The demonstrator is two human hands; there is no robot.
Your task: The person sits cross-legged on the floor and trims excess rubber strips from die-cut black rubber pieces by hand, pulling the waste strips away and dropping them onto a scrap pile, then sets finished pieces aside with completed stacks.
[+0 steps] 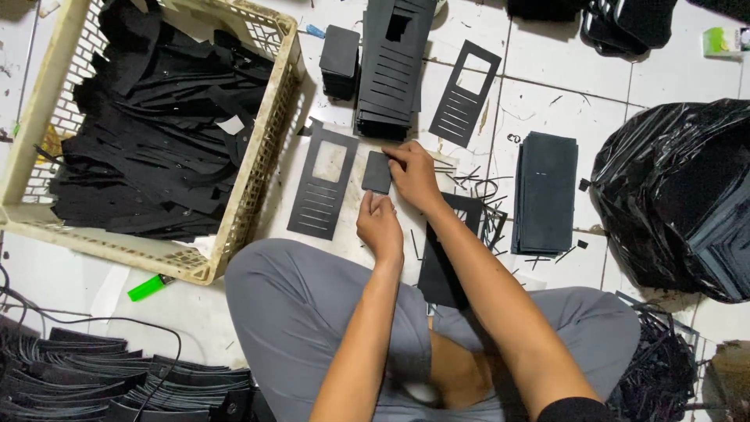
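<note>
Black small rectangular piece (376, 172) sits on the white tiled floor (547, 86), in front of the person's knees, pinched between both hands. Right hand (414, 176) comes over from the right, fingers curled and closed on the piece's upper right corner. Left hand (380, 227) is below it, fingertips together and gripping the piece's bottom edge. Neither hand is spread; both are clamped on the same piece.

Just left of the piece lies a flat black cut-out panel (322, 190) with a window and slots. Above it, a stack of slotted black panels (392, 70), a small stack of black rectangles (339, 59) beside that, and one more cut-out panel (465, 92) to the right. A stack of plain black sheets (545, 191) lies well right of the hands, near a black plastic bag (680, 195). Cream plastic crate (258, 187) full of black offcuts sits to the left; a green lighter (148, 287) lies below its corner. Thin black scraps (484, 191) are scattered by the right wrist. Grey trousers (305, 312) fill the bottom centre.
</note>
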